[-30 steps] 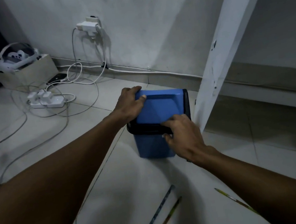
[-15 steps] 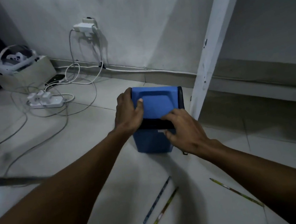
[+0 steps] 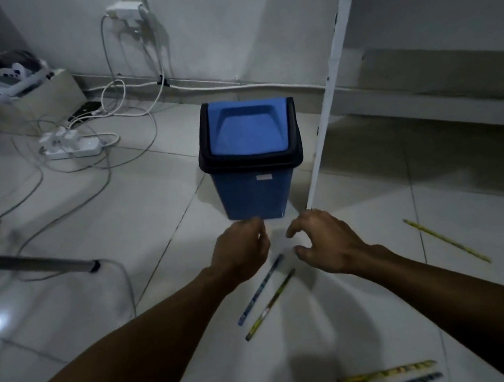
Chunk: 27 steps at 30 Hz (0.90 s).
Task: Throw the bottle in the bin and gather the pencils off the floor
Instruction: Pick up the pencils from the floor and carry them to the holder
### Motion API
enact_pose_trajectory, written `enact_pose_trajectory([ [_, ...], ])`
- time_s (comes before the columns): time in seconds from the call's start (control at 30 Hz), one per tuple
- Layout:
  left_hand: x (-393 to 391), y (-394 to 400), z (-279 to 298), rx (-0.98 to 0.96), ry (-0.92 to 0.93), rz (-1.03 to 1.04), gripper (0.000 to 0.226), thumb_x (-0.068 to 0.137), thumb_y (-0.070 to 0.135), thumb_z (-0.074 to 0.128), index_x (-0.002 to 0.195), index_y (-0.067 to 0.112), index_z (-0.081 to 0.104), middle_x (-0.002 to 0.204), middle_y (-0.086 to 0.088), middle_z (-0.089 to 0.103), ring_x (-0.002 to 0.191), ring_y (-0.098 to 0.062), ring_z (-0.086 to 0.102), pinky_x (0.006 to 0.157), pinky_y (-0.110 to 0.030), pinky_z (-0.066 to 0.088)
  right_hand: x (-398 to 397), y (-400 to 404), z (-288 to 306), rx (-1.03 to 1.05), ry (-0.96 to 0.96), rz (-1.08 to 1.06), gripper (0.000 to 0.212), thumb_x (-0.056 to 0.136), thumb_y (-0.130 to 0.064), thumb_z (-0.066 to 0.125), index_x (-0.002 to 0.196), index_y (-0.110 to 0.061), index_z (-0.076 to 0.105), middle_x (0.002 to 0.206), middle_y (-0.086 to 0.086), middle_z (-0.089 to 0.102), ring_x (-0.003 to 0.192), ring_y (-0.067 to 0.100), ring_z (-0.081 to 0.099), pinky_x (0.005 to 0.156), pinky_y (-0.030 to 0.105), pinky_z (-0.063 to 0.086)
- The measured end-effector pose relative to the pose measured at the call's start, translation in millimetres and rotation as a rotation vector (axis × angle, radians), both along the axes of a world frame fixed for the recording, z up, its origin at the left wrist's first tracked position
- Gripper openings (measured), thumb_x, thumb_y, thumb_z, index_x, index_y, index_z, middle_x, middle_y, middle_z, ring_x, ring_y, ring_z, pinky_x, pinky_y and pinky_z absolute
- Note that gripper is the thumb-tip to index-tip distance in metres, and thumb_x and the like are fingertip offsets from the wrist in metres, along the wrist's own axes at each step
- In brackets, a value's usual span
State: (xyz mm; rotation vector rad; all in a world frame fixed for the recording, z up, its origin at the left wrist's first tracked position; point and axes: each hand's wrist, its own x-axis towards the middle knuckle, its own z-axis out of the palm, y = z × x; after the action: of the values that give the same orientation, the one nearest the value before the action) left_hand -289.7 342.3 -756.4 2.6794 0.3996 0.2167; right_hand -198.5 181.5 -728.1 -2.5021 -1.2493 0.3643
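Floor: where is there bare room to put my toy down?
Bare tiles lie between the blue bin and the power strip, and right of the white post before the yellow pencil. Crowded: cables by the wall.

Far left: cardboard box [image 3: 40,103] held a white headset [image 3: 9,77]. White power strip [image 3: 73,147] sat on the tiled floor [image 3: 106,242] amid loose cables [image 3: 124,108]. Wall adapter [image 3: 127,7] was plugged in. White slanted post [image 3: 329,91] stood right of centre.
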Motion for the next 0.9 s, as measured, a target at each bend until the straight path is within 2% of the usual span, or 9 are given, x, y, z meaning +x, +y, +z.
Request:
enact_pose_trajectory([
  [0.1, -3, -11, -25, 0.003, 0.22, 0.065, 0.017, 0.094, 0.022, 0.049, 0.097, 0.011, 0.061, 0.097, -0.008, 0.066, 0.085, -0.024, 0.062, 0.074, -0.037, 0.054, -5, -11, -26, -0.035, 0.083, -0.046, 0.033, 0.085, -0.026, 0.065, 0.117, -0.021, 0.062, 0.12, 0.004, 0.058, 0.114, 0.022, 0.053, 0.091, 0.035, 0.048],
  [0.23, -8, -15, -62, -0.004, 0.355, 0.087, 0.022, 0.095, 0.025, 0.048, 0.102, 0.01, 0.063, 0.105, -0.01, 0.063, 0.092, -0.026, 0.061, 0.078, -0.038, 0.052, -9, -20, -61, -0.05, 0.127, -0.059, 0.031, 0.084, -0.027, 0.065, 0.115, -0.023, 0.064, 0.117, 0.002, 0.059, 0.112, 0.021, 0.055, 0.088, 0.032, 0.047],
  [0.33, -9, -15, -81, -0.02, 0.369, 0.115, 0.027, 0.094, 0.032, 0.051, 0.108, 0.012, 0.06, 0.113, -0.009, 0.061, 0.102, -0.027, 0.059, 0.083, -0.039, 0.051, -14, -20, -83, -0.03, 0.154, -0.064, 0.028, 0.083, -0.024, 0.065, 0.111, -0.023, 0.066, 0.114, 0.003, 0.06, 0.108, 0.021, 0.056, 0.083, 0.03, 0.047],
  [0.43, -8, -16, -95, -0.026, 0.389, 0.133, 0.029, 0.092, 0.037, 0.053, 0.107, 0.013, 0.059, 0.111, -0.009, 0.06, 0.1, -0.028, 0.059, 0.079, -0.038, 0.051, -21, -15, -102, -0.008, 0.174, -0.04, 0.028, 0.083, -0.022, 0.065, 0.111, -0.022, 0.066, 0.116, 0.003, 0.059, 0.108, 0.021, 0.055, 0.084, 0.032, 0.048],
  [0.67, -7, -19, -110, -0.021, 0.387, 0.196, 0.022, 0.094, 0.029, 0.048, 0.102, 0.009, 0.056, 0.11, -0.013, 0.059, 0.101, -0.034, 0.058, 0.076, -0.038, 0.045, -40, -2, -132, 0.02, 0.121, 0.075, 0.035, 0.084, -0.022, 0.065, 0.119, -0.02, 0.067, 0.118, 0.005, 0.056, 0.116, 0.024, 0.045, 0.086, 0.035, 0.047],
  [0.8, -4, -16, -103, -0.083, 0.386, 0.252, 0.025, 0.092, 0.022, 0.05, 0.108, 0.003, 0.049, 0.111, -0.018, 0.059, 0.1, -0.039, 0.059, 0.075, -0.041, 0.045, -49, 4, -144, 0.068, 0.006, 0.156, 0.024, 0.076, -0.021, 0.069, 0.099, -0.015, 0.075, 0.106, 0.011, 0.06, 0.103, 0.033, 0.053, 0.074, 0.036, 0.044],
  [0.9, -3, -13, -95, -0.307, 0.277, 0.371, 0.021, 0.097, 0.013, 0.044, 0.111, -0.002, 0.046, 0.109, -0.022, 0.059, 0.096, -0.04, 0.058, 0.072, -0.04, 0.044, -54, 6, -152, 0.097, -0.079, 0.145, 0.016, 0.076, -0.022, 0.067, 0.087, -0.019, 0.077, 0.098, 0.007, 0.061, 0.099, 0.029, 0.051, 0.072, 0.032, 0.034],
])
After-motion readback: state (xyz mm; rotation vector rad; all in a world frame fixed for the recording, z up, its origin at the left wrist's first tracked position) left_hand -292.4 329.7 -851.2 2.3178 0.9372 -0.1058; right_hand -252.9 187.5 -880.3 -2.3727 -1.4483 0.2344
